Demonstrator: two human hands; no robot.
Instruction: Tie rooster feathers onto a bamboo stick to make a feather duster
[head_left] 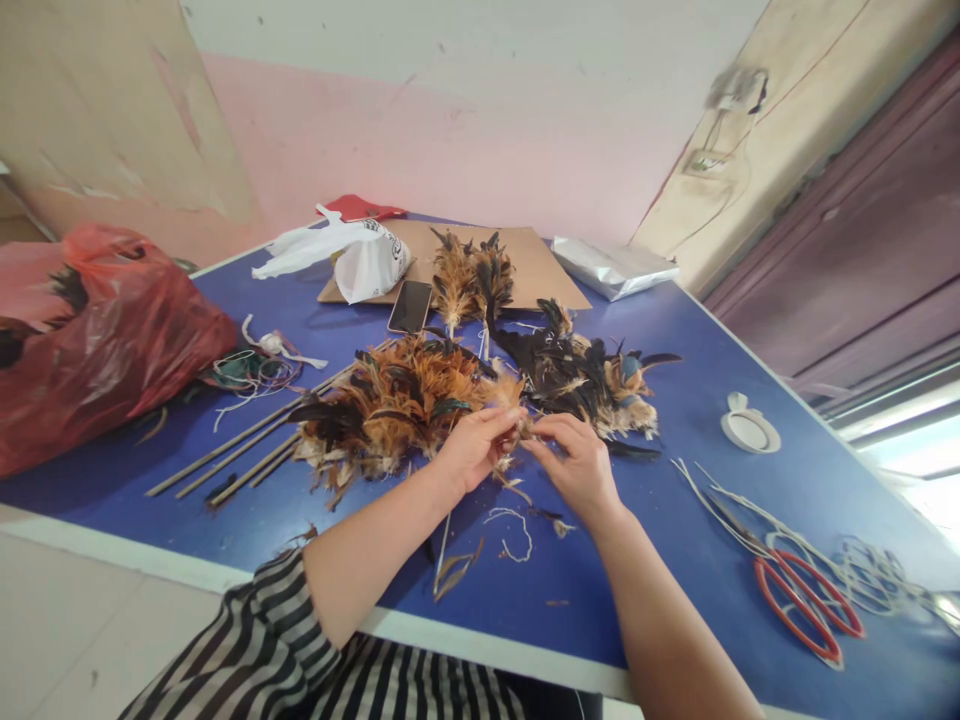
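Note:
My left hand (pixel 480 448) is closed in a pinch around the base of a small bunch of light brown feathers (pixel 504 390). Close against it, my right hand (pixel 576 462) has its thumb and fingertips pinched at the same base, on feather ends too small to make out singly. A large pile of orange-brown feathers (pixel 409 385) lies just left of my hands. Black and tan feathers (pixel 570 375) are heaped behind my right hand. Beyond them, two tied feather bunches (pixel 454 285) rest on a cardboard sheet (pixel 547 275).
Thin sticks (pixel 240 455) lie left of the feathers, beside tangled string (pixel 259 370) and a red plastic bag (pixel 135 330). A phone (pixel 410 306) and white bag (pixel 371 262) are behind. Tape (pixel 750 430), red-handled scissors (pixel 806 605) and cord (pixel 870 570) lie rightward on the blue table (pixel 675 560).

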